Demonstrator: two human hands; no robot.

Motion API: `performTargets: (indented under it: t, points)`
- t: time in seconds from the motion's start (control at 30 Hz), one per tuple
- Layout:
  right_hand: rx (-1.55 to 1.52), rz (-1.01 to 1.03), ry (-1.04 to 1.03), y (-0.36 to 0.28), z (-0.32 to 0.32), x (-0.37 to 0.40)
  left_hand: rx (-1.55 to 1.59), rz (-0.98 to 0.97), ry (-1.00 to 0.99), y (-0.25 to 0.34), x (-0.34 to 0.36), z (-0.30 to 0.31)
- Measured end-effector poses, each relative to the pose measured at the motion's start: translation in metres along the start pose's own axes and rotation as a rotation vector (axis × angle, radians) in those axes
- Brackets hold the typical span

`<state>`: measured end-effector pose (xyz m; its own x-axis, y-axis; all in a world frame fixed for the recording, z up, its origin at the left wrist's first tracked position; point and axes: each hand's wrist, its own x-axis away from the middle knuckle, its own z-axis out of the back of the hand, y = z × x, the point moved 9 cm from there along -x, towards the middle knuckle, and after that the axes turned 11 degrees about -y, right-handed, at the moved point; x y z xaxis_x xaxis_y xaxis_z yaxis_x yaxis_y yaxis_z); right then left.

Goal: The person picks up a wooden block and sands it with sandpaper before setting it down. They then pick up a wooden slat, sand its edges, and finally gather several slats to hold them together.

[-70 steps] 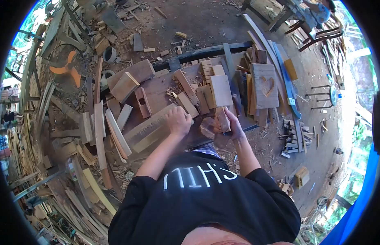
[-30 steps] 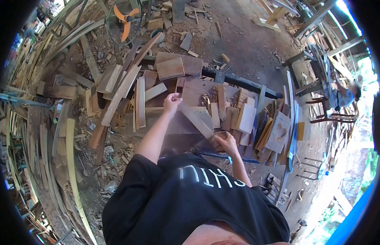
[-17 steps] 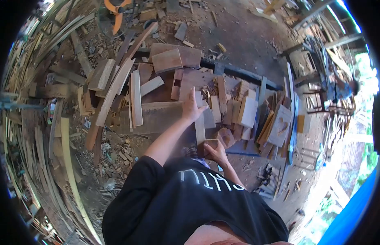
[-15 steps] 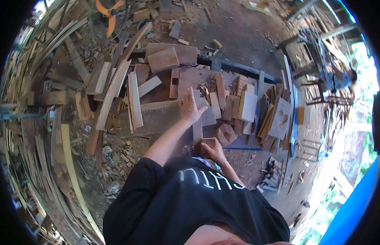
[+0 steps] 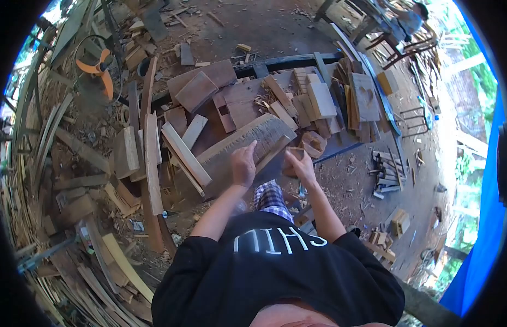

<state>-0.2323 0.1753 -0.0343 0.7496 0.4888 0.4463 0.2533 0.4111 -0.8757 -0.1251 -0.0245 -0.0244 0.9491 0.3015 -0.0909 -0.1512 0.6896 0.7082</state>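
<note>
My left hand (image 5: pixel 243 165) is over the near side of a thick rough plank (image 5: pixel 231 147), fingers stretched out, beside the lower end of a narrow wooden strip (image 5: pixel 273 153). That strip lies slantwise along the plank's right part. To its right, my right hand (image 5: pixel 302 166) is closed on a small brown wooden block (image 5: pixel 289 163), thumb and fingers around it; the hand partly hides the block. A piece of wood with a rounded hollow (image 5: pixel 313 143) sits just beyond my right hand.
Stacked boards and blocks (image 5: pixel 321 101) lie behind the plank. Long boards (image 5: pixel 152 163) stick out at the left, near an orange-bladed fan (image 5: pixel 100 73). Wood pieces (image 5: pixel 387 171) lie on the floor at right. A person (image 5: pixel 409 24) sits at the upper right.
The view has turned, and the bench now appears slanted. My left hand no longer lies flat across the strip but is beside its lower end. My right hand has moved away from the strip with the block.
</note>
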Motion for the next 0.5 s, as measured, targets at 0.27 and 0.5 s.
performTargets:
  t: [0.27,0.5]
  points:
    - [0.481,-0.039,0.281,-0.036,-0.024,-0.031,-0.281,-0.059,-0.038,0.043,0.02,0.002]
    - [0.448,-0.055,0.286,-0.034,-0.017,-0.052,-0.234,0.052,-0.21,0.051,0.033,-0.059]
